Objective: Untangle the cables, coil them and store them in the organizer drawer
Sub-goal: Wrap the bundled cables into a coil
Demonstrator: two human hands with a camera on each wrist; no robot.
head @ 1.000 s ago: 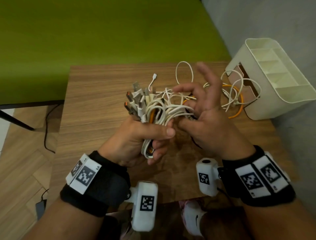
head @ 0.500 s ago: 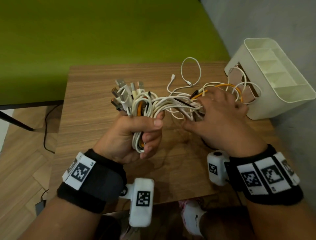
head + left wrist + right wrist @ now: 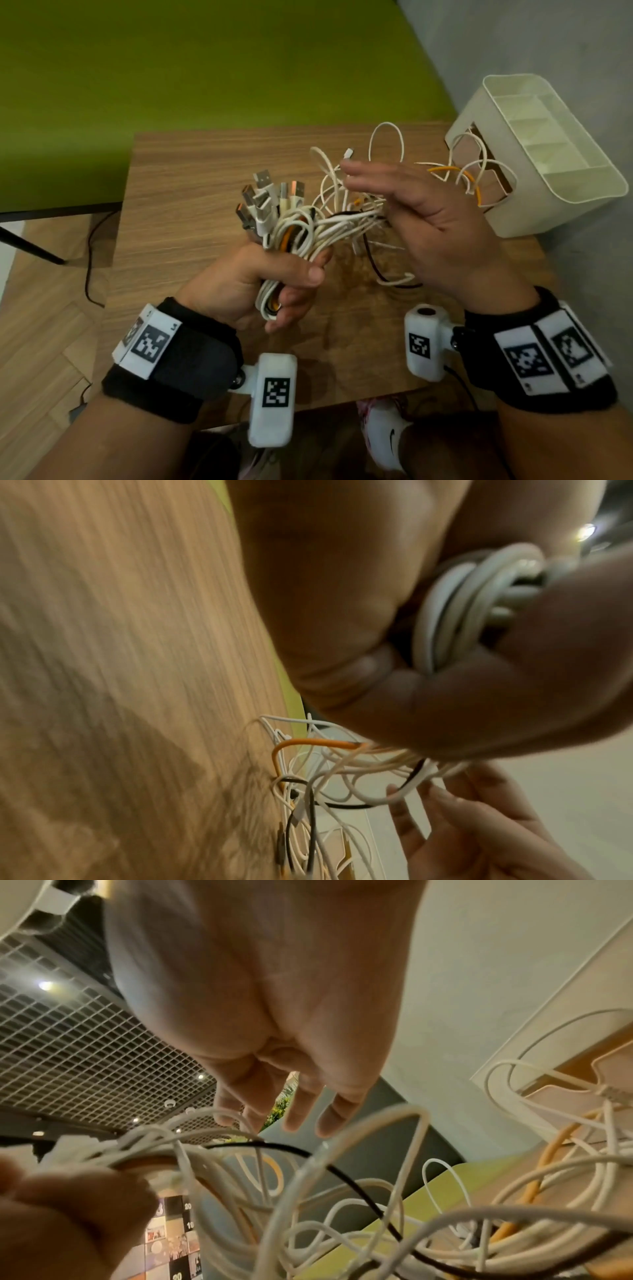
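My left hand (image 3: 270, 284) grips a bundle of white, orange and black cables (image 3: 301, 233), their USB plugs (image 3: 267, 202) fanned out above my fist; the left wrist view shows the coiled strands (image 3: 469, 607) squeezed between thumb and fingers. Loose loops (image 3: 387, 147) trail right across the wooden table (image 3: 191, 192) toward the organizer (image 3: 548, 154). My right hand (image 3: 404, 205) hovers flat beside the tangle, fingers straight and holding nothing; from the right wrist its fingers (image 3: 308, 1110) are spread above the white and black strands (image 3: 342, 1177).
The cream organizer lies tipped against the grey wall (image 3: 548, 51) at the table's right rear corner, with an orange cable (image 3: 469, 181) looped at its front. A green panel (image 3: 205, 68) stands behind the table. My shoe (image 3: 387, 435) shows below the near edge.
My right hand let go of the tangle, rose and straightened its fingers. My left hand kept its grip on the bundle and shifted slightly.
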